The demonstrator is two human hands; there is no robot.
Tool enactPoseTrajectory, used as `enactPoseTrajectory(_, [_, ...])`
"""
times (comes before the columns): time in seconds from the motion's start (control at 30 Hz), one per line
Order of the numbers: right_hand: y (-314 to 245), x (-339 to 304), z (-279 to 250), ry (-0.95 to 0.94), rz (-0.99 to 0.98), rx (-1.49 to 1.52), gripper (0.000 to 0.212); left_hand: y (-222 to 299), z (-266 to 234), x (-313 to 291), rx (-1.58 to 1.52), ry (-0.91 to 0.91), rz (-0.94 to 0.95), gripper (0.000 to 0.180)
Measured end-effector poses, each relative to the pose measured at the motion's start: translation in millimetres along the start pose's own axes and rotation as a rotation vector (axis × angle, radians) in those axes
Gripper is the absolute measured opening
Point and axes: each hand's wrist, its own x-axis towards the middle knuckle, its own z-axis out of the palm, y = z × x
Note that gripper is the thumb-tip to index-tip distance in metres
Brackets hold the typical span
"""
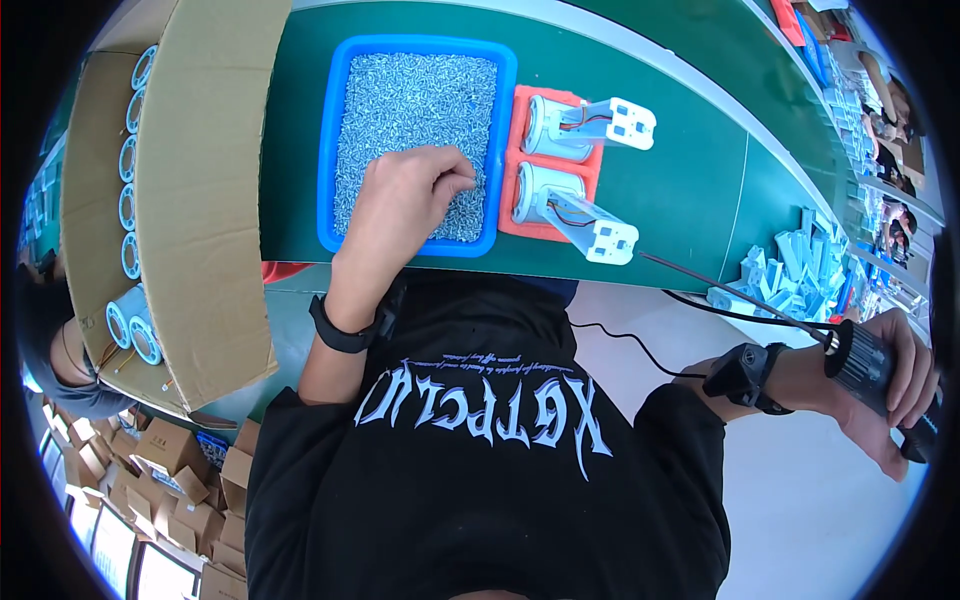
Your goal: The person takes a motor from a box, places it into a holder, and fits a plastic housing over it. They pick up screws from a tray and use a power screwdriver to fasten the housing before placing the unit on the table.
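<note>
My left hand [405, 195] is over a blue tray [325, 190] filled with small silvery screws [415, 105]. Its thumb and forefinger are pinched together near the tray's right side; whatever is between them is too small to make out. My right hand [895, 380], far out to the right, grips a black electric screwdriver [860, 362]. The screwdriver's long thin bit points left, its tip close to the nearer of two white cylindrical parts [548, 190]. Both parts sit in a red foam holder [515, 165], each with a white bracket [612, 242] and coloured wires.
At the left, an open cardboard box [205, 200] holds several white cylinders [125, 310]. White plastic pieces [795, 270] are heaped at the right on the green table [690, 200]. A black cable [630, 345] hangs below the table edge. Other people work at the far right.
</note>
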Motion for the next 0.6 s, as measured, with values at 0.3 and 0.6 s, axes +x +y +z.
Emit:
enactPoseTrajectory(0.3, [37.6, -7.4, 21.3, -0.154, 0.003, -0.08, 0.058, -3.0, 0.0, -0.4, 0.0, 0.06, 0.074, 0.013])
enactPoseTrajectory(0.6, [75.9, -14.7, 20.1, -0.325, 0.084, -0.056, 0.038, 26.4, 25.7, -3.2, -0.538, 0.079, 0.031, 0.013])
